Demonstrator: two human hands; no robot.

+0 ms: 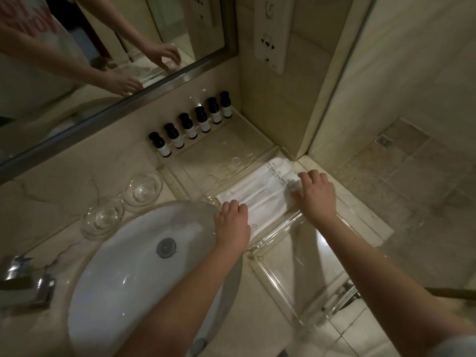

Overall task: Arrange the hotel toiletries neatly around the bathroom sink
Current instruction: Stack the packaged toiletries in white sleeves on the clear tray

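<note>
1. The marble desk (64,202) runs beneath the mirror (103,73) and around the oval sink (123,274), which sits in the near left.
2. A clear acrylic tray (278,274) lies to the right of the sink, reaching back toward the corner wall.
3. The white toiletry packets (260,199) lie side by side in a row across the tray's middle section, overlapping a little and angled toward the corner.
4. Six dark bottles (190,124) stand upright in an even line on the tray's back step, just under the mirror; they look finished.
5. Two glass dishes (123,202) sit on the desk between the sink and the bottles, apart from the packets.
6. The left hand (233,222) rests on the near end of the packet row with fingers curled loosely, pressing rather than gripping.
7. The right hand (316,194) lies spread and open at the far end, fingertips on the packets' edges, holding nothing.
8. To square the row well, I judge both hands should push inward together, keeping the packets flat and their edges parallel with the tray's wall.
</note>
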